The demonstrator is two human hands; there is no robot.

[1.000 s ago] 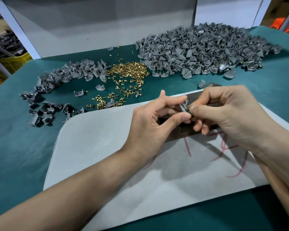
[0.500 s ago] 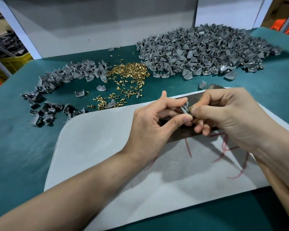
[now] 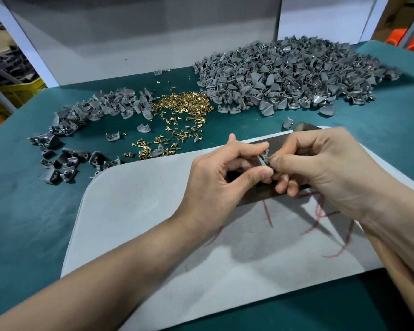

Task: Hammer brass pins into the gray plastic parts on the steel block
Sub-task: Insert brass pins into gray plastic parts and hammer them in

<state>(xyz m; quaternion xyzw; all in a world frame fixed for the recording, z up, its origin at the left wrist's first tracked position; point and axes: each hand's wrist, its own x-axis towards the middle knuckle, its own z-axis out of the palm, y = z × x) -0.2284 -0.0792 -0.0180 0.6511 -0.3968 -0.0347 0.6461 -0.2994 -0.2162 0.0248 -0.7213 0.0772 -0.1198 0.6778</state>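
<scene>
The part (image 3: 263, 159) is pinched in the left hand (image 3: 215, 180) over the block (image 3: 256, 193), and the right hand (image 3: 325, 170) pinches a pin (image 3: 270, 159) against it. This looks like the seating step, so next the pin needs starting straight and the part resting on the block. Stock pins (image 3: 182, 103) and parts (image 3: 285, 75) lie in loose heaps on the desk (image 3: 29, 211); the yellow crate (image 3: 22, 88) is too dim to read.

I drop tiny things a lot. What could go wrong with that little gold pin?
The brass pin pinched by the right hand is tiny, so it might slip and vanish among the loose pins behind. It might also enter the gray part in the left hand crooked, since the hands hide most of it.
</scene>
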